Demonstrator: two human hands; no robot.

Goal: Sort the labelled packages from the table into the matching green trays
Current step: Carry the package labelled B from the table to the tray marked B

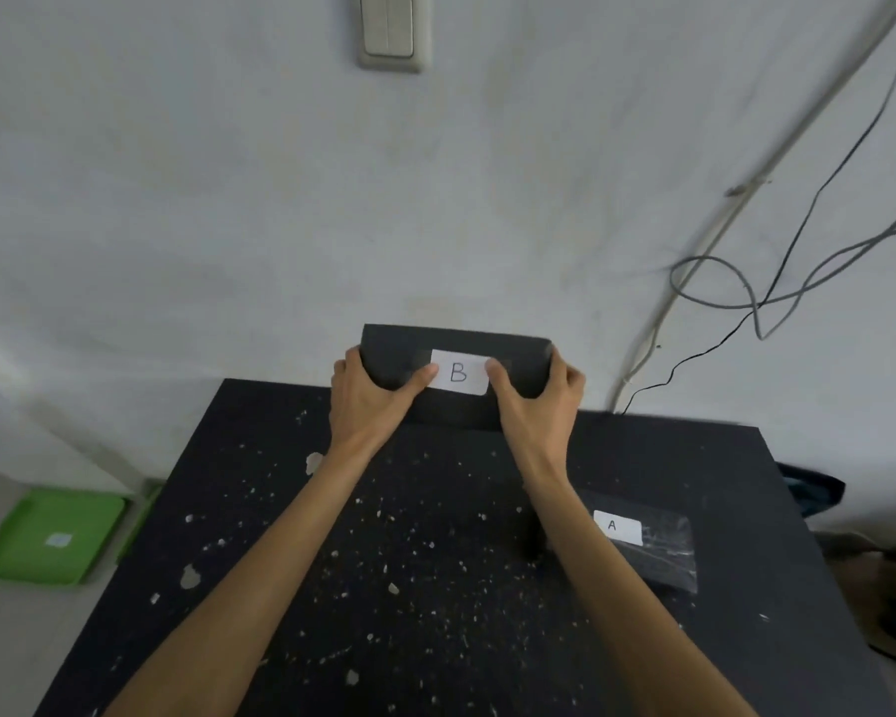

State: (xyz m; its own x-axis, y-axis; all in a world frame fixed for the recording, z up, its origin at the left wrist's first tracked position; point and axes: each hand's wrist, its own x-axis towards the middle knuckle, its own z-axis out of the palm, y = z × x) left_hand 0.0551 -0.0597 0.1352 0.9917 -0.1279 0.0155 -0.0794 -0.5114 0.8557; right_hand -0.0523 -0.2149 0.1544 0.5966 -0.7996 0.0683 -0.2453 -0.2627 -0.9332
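Note:
A black package with a white label reading B [456, 354] is held tilted up over the far edge of the black table [384, 561]. My left hand [368, 395] grips its left end and my right hand [539, 401] grips its right end, thumbs beside the label. A second black package in clear wrap, labelled A [642, 545], lies flat on the table's right side, partly under my right forearm. A green tray [47, 540] with a small pale label sits on the floor at the left, below the table.
The table top is speckled with white flecks and chipped spots. A white wall stands just behind it, with a light switch [389, 33] high up. Loose cables [746, 292] hang at the right. Dark clutter lies on the floor at the far right [890, 587].

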